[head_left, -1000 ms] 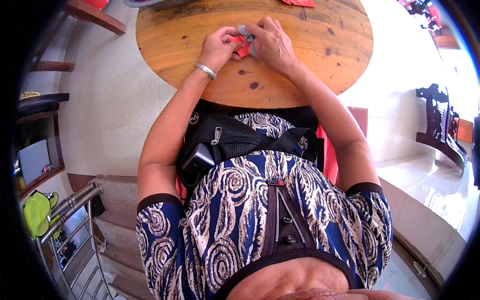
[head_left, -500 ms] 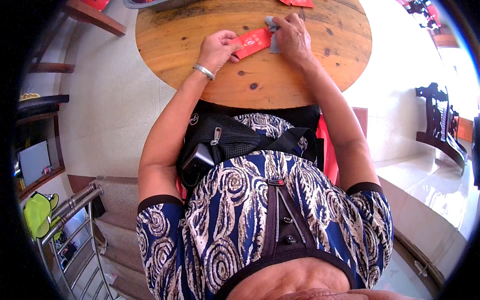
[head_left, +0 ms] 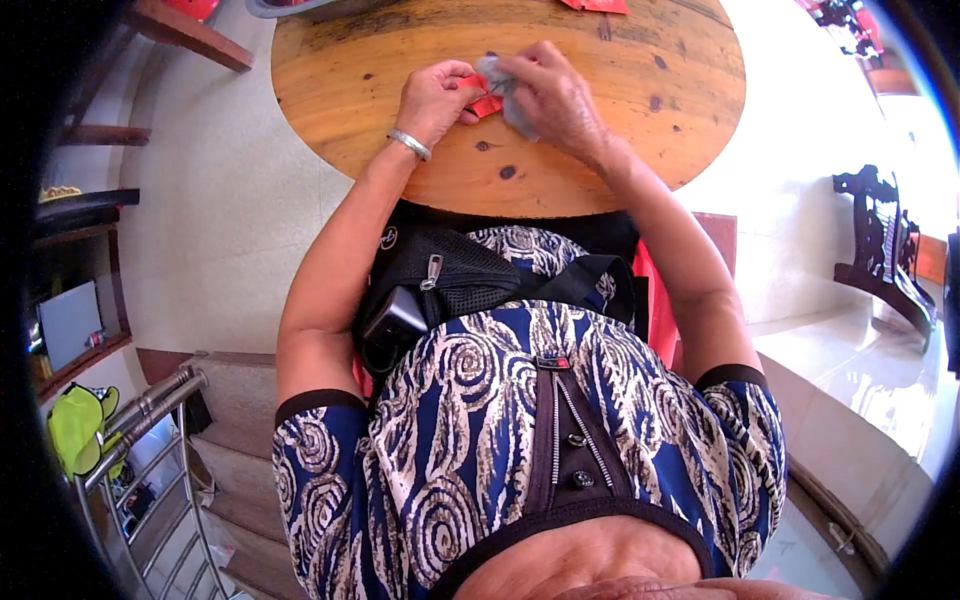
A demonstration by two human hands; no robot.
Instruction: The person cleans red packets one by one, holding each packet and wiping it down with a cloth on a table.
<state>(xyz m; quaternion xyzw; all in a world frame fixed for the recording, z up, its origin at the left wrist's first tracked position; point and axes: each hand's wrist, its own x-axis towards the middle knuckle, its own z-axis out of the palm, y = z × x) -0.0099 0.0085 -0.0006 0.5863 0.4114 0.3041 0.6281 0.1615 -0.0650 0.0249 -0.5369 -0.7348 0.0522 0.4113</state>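
Observation:
My left hand (head_left: pixel 437 103), with a silver bracelet at its wrist, pinches the left end of a red envelope (head_left: pixel 487 106) with pale print. The grey cloth (head_left: pixel 519 115) is gripped in my right hand (head_left: pixel 556 97) and lies over the envelope's right part, hiding much of it. Both hands are above the near half of the round wooden table (head_left: pixel 500 172), close together.
Another red envelope (head_left: pixel 597 5) lies at the table's far edge. A grey basin (head_left: pixel 300 8) stands at the far left of the table. A black bag (head_left: pixel 450 275) rests on my lap. Stairs with a metal railing (head_left: pixel 150 410) are at lower left.
My right hand has slid left with the cloth, from the envelope's right end toward my left hand. The cloth now covers more of the envelope. My left hand stays in place.

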